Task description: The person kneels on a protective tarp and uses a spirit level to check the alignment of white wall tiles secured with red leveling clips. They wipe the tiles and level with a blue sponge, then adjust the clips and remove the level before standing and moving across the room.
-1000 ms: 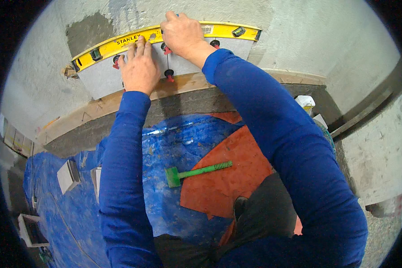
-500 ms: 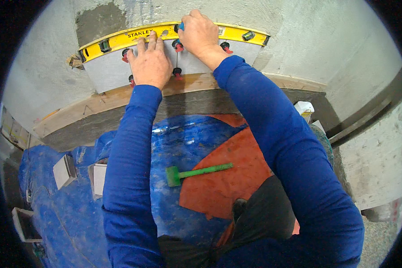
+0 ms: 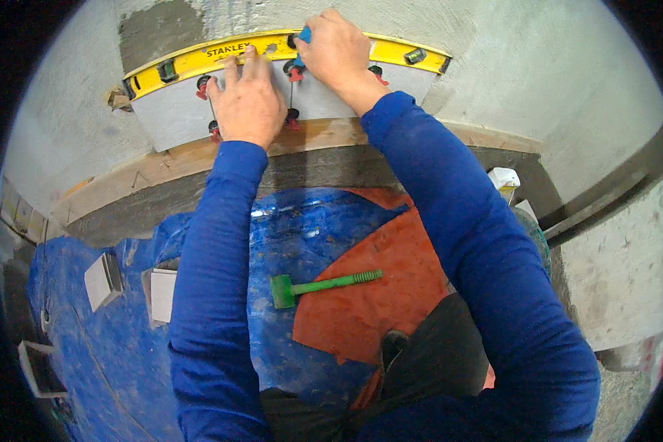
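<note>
A yellow spirit level (image 3: 191, 62) spans the top of light grey tiles (image 3: 166, 121) on the wall. Black-and-red levelling clips (image 3: 292, 120) dot the tile joints. My left hand (image 3: 244, 103) rests with fingers spread on the tiles and level, left of centre, beside a clip, its middle fingertips at the level. My right hand (image 3: 335, 55) is closed on a small blue tool (image 3: 301, 40) at the middle of the level, just above a clip. The tool is partly hidden by the fingers.
A wooden batten (image 3: 147, 173) runs below the tiles. On the floor lie a blue tarp (image 3: 96, 346), an orange sheet (image 3: 376, 317), a green mallet (image 3: 283, 291) and loose tile stacks (image 3: 103, 280). A white container (image 3: 504, 179) stands right, a frame-like object (image 3: 37, 368) lower left.
My right hand has shifted rightward and turned slightly, showing more of the blue tool. My left hand appears further right, as does the level, with a slight shift of the whole view.
</note>
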`<act>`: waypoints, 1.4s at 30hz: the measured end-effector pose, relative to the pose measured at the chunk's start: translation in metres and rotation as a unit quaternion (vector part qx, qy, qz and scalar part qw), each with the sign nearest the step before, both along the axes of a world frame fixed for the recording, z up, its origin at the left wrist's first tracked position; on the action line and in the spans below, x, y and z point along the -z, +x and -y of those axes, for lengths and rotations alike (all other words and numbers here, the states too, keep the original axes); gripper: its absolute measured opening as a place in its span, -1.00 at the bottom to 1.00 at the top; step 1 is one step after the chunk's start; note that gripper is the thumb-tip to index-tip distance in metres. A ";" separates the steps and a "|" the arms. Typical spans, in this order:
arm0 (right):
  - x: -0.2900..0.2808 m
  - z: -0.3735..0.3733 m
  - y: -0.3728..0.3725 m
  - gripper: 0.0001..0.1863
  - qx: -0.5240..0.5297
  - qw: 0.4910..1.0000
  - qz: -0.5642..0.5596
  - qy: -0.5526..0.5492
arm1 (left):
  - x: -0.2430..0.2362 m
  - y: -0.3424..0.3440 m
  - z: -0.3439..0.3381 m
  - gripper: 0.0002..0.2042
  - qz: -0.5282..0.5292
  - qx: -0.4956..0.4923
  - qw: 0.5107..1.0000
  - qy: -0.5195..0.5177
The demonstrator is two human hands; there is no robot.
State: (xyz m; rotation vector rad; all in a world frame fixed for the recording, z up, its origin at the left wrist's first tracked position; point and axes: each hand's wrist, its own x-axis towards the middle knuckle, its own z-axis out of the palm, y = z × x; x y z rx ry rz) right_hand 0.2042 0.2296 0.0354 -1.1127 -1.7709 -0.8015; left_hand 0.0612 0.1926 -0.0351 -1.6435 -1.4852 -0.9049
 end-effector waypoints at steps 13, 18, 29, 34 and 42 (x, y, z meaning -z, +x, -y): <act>0.065 0.217 0.296 -0.53 0.213 0.961 -0.176 -0.033 | 0.000 -0.006 -0.001 -0.54 0.023 0.076 0.996 0.033; 0.148 0.323 0.439 -0.35 0.468 0.795 -0.192 -0.335 | -0.008 -0.013 0.008 -0.59 0.059 0.168 0.983 0.042; 0.280 0.310 0.515 -0.49 0.258 0.612 0.045 -0.746 | 0.119 0.010 0.134 -0.79 0.137 0.390 0.871 -0.265; 0.242 0.305 0.474 -0.59 0.210 0.612 -0.052 -0.761 | 0.173 0.058 0.175 -0.74 0.044 0.477 0.751 -0.454; 0.226 0.332 0.484 -0.74 0.173 0.674 -0.459 -0.552 | 0.163 0.226 0.165 -0.77 0.181 0.659 0.638 -0.354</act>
